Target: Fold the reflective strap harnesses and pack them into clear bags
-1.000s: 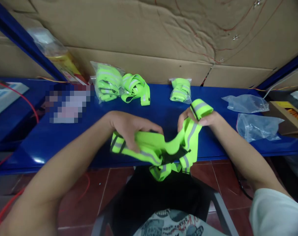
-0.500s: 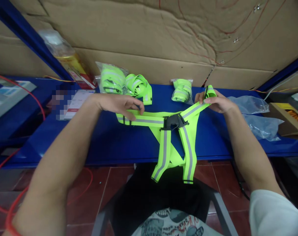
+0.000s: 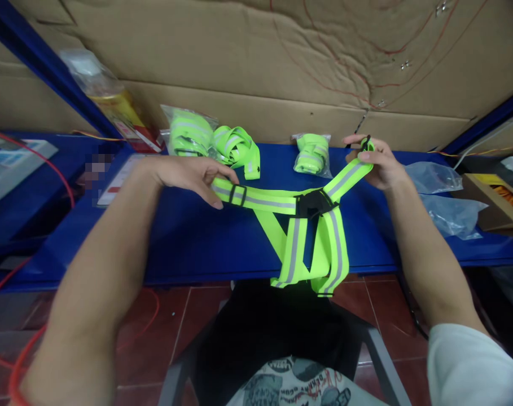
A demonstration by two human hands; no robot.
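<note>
I hold a neon-yellow strap harness [image 3: 296, 228] with grey reflective stripes stretched above the blue shelf [image 3: 197, 242]. My left hand [image 3: 188, 176] pinches its left end beside a black slider. My right hand [image 3: 377, 160] grips the right end, raised near the back wall. A black patch [image 3: 315, 203] joins the straps in the middle, and two looped straps hang down over the shelf's front edge.
Bagged and loose neon straps [image 3: 214, 144] lie at the back left, another bagged bundle [image 3: 312, 153] at the back middle. Clear plastic bags [image 3: 444, 197] and a small carton [image 3: 499, 206] sit to the right. Cardboard [image 3: 260, 62] lines the wall. Red cable [image 3: 23, 349] runs at left.
The harness went from a bunched heap in both hands to being pulled out flat. My hands moved apart and away from me, and the hanging straps rose slightly.
</note>
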